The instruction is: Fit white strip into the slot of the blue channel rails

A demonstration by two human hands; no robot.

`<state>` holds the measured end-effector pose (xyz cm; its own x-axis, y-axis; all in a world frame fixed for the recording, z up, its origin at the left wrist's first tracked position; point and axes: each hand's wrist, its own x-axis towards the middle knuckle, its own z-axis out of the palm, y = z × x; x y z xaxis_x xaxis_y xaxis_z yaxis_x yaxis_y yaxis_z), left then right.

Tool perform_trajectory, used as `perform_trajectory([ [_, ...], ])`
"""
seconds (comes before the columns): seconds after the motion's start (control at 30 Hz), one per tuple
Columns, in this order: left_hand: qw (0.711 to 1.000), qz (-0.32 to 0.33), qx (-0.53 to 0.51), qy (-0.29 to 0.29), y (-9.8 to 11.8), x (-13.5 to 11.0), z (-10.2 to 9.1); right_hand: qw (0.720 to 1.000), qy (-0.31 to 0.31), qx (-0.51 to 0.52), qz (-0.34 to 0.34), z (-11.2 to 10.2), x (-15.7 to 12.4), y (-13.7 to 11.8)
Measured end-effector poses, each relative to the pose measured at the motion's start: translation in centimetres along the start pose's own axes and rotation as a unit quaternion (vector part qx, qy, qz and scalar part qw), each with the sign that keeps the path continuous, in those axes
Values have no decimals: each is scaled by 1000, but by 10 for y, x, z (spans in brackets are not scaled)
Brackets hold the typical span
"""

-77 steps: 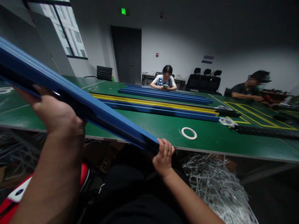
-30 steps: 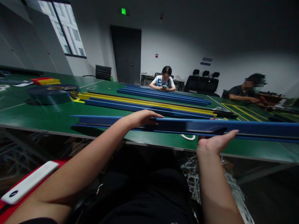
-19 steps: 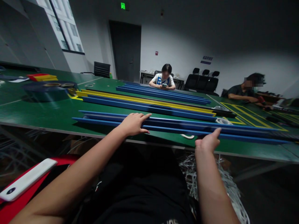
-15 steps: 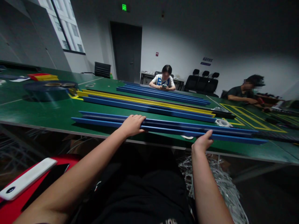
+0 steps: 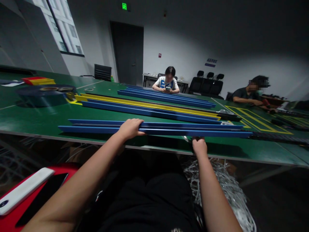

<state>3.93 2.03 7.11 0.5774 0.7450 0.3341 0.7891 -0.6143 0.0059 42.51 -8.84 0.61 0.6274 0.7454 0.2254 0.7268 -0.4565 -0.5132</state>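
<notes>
A long blue channel strip [image 5: 96,128] lies lengthwise along the near edge of the green table [image 5: 36,119]. My left hand [image 5: 130,128] is curled over its near wall, fingers wrapped on top. Further right, my right hand [image 5: 199,145] grips the strip from below at the table edge, its fingers tucked under and hidden. Just behind that hand a white tape ring [image 5: 187,139] peeks out from under the strip.
More blue strips [image 5: 149,112] and a yellow strip [image 5: 145,104] lie further back. A large dark roll [image 5: 44,95] sits at the left. Two people [image 5: 166,84] [image 5: 251,94] sit at the far side. Shredded white scrap [image 5: 227,190] is heaped below the table; a red item [image 5: 14,209] lies at my left.
The blue strip, held up slanted 2.6 s ago, now lies flat on the table. In the last second it slid left, and both hands closed on it.
</notes>
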Motion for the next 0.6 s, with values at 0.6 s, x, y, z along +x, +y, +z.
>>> perform_trajectory([
  [0.6, 999, 7, -13, -37, -6, 13, 21, 900, -175, -199, -345, -20, -80, -52],
])
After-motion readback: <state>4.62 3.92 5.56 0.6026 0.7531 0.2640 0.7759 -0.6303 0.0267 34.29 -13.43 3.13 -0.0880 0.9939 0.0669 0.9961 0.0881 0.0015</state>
